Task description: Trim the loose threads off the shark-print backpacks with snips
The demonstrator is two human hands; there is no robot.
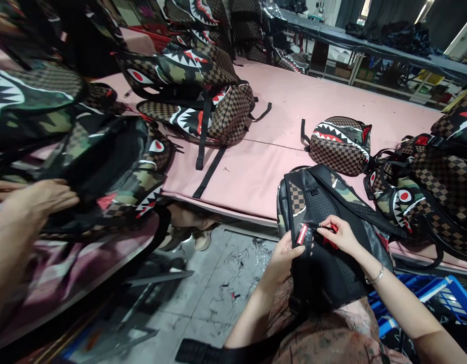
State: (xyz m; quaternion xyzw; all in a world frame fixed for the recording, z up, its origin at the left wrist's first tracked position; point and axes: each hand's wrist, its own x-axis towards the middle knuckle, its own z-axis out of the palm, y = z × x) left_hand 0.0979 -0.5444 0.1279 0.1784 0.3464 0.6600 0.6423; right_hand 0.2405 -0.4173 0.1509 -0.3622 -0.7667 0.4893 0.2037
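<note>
A black backpack (332, 253) with checkered and camouflage panels lies back side up, across my lap and the edge of the pink table. At its upper left, my left hand (284, 255) is closed on the backpack's edge, thumb beside a small red and white label (302, 234). Just right of that label, my right hand (340, 233) is closed around a small dark tool (327, 228) with red parts; its tip points at the label. The exact shape of the tool is hard to make out.
Shark-face backpacks (214, 114) are piled on the pink table (271, 131) at the left and right. A small checkered bag (341, 144) sits ahead. Another person's hand (47, 199) touches a bag at left. A blue crate (446, 298) stands at lower right.
</note>
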